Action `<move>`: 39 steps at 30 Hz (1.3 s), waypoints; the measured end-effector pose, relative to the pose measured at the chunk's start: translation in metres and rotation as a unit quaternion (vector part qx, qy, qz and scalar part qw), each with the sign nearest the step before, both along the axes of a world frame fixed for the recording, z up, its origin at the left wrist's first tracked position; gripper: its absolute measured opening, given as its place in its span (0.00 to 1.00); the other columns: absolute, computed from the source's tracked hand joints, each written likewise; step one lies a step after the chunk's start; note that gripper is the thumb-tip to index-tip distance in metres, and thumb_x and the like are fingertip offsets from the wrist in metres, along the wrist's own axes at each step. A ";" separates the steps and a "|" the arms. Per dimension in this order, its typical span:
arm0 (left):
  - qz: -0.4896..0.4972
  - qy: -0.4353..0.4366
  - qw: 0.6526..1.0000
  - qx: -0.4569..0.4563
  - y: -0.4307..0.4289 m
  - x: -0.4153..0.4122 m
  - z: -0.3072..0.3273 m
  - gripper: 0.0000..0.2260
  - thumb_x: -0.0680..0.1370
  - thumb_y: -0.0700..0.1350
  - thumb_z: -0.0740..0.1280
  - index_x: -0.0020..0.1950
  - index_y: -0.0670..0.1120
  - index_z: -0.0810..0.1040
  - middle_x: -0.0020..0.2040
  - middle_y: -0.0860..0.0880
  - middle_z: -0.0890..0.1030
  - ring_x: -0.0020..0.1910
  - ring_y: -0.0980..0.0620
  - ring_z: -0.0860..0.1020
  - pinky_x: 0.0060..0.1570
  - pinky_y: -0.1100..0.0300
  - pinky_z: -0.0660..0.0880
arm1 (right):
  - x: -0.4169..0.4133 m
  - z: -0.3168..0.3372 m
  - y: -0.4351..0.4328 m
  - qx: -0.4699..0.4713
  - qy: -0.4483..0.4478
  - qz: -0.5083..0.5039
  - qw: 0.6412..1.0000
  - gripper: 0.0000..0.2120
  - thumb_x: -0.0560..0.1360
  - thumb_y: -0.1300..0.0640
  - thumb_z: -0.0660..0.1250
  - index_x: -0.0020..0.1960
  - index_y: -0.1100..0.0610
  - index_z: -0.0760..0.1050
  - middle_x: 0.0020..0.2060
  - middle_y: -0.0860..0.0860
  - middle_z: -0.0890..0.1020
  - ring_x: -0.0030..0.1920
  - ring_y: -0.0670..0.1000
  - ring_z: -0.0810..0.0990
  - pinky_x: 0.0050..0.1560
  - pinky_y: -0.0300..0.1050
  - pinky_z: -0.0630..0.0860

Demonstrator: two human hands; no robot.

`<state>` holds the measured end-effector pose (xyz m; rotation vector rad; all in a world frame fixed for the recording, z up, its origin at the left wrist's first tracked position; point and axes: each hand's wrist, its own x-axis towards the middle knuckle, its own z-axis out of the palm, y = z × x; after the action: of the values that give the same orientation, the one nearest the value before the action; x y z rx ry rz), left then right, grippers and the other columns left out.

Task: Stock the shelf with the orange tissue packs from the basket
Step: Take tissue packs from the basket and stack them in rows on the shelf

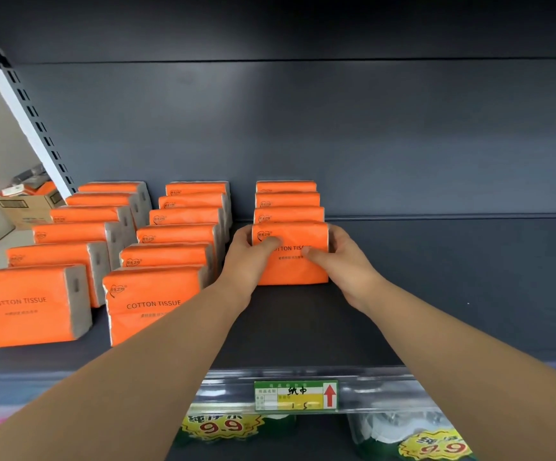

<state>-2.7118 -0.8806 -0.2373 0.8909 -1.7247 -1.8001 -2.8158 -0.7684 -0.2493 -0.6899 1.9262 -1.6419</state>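
Tissue pack (291, 271) | L hand (246, 261), R hand (343, 261) grip | 3 packs (288, 214) behind

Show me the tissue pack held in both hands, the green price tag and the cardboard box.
held tissue pack (291, 271), head view, lower front face.
green price tag (296, 395), head view, its middle.
cardboard box (30, 212), head view, front side.

both hands, the left hand (248, 251) and right hand (340, 257), are gripping an upright orange tissue pack (291, 261) at the front of the right row on the dark shelf (436, 287), two fuller rows (157, 247) standing to its left.
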 end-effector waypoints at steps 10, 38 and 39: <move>0.039 -0.034 0.993 -0.102 0.005 0.004 0.039 0.28 0.78 0.44 0.66 0.76 0.44 0.59 0.66 0.48 0.71 0.59 0.53 0.69 0.56 0.61 0.65 | 0.013 0.051 0.015 0.056 0.131 -0.028 0.989 0.32 0.78 0.58 0.66 0.77 0.52 0.55 0.74 0.50 0.63 0.72 0.51 0.64 0.64 0.41 0.64; -0.060 -0.318 0.735 -0.596 0.081 0.209 0.076 0.31 0.79 0.54 0.59 0.78 0.46 0.52 0.79 0.44 0.53 0.78 0.44 0.47 0.76 0.48 0.47 | 0.198 0.083 0.098 0.306 0.515 0.075 0.797 0.34 0.79 0.42 0.55 0.78 0.51 0.46 0.78 0.52 0.46 0.78 0.52 0.42 0.76 0.54 0.43; -0.060 -0.319 0.735 -0.595 0.084 0.218 0.072 0.31 0.79 0.54 0.60 0.78 0.46 0.52 0.78 0.43 0.53 0.78 0.44 0.48 0.76 0.48 0.47 | 0.206 0.082 0.101 0.309 0.520 0.081 0.792 0.34 0.79 0.42 0.55 0.78 0.51 0.45 0.78 0.53 0.45 0.78 0.52 0.42 0.76 0.54 0.43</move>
<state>-2.4936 -0.7963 -0.1652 0.7743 -2.7678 -0.0570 -2.6098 -0.6672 -0.1678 -1.5920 2.7750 -0.3449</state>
